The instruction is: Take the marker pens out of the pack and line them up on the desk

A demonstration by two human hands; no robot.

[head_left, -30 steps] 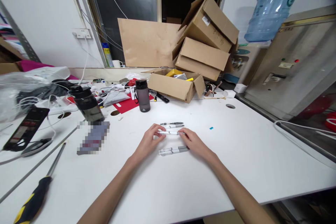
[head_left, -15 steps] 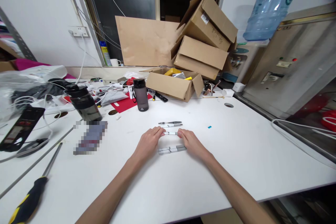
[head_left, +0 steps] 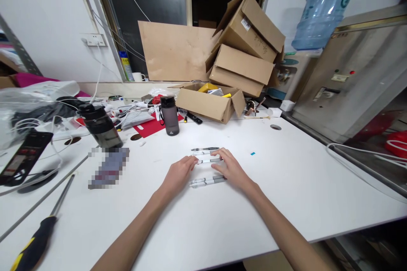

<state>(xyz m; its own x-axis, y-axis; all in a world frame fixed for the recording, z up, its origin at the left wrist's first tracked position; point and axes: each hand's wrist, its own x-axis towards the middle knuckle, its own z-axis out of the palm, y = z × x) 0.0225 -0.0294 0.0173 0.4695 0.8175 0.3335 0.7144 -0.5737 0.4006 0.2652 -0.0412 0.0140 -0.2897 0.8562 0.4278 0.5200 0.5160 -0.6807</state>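
Several pens lie crosswise in a column on the white table [head_left: 178,228]. The left end of a white pen [head_left: 206,161] is pinched in my left hand [head_left: 182,172]. Around that pen's right end my right hand [head_left: 233,169] has its thumb and fingers apart. Just beyond it is another white pen [head_left: 203,153], partly behind my right fingertips, and farthest back a dark clear pen [head_left: 205,149]. Nearer to me, grey and white pens [head_left: 206,181] lie between my wrists; whether they are two or more I cannot tell.
A grey bottle [head_left: 170,116] and an open cardboard box [head_left: 203,103] stand behind the pens. To the left are a black bottle [head_left: 101,127], a blurred-out item [head_left: 110,168] and a screwdriver [head_left: 40,237]. A blue scrap [head_left: 252,153] lies right.
My right thumb and fingers have spread apart, letting go of the pen's right end, which now shows between them. My left hand keeps its pinch.
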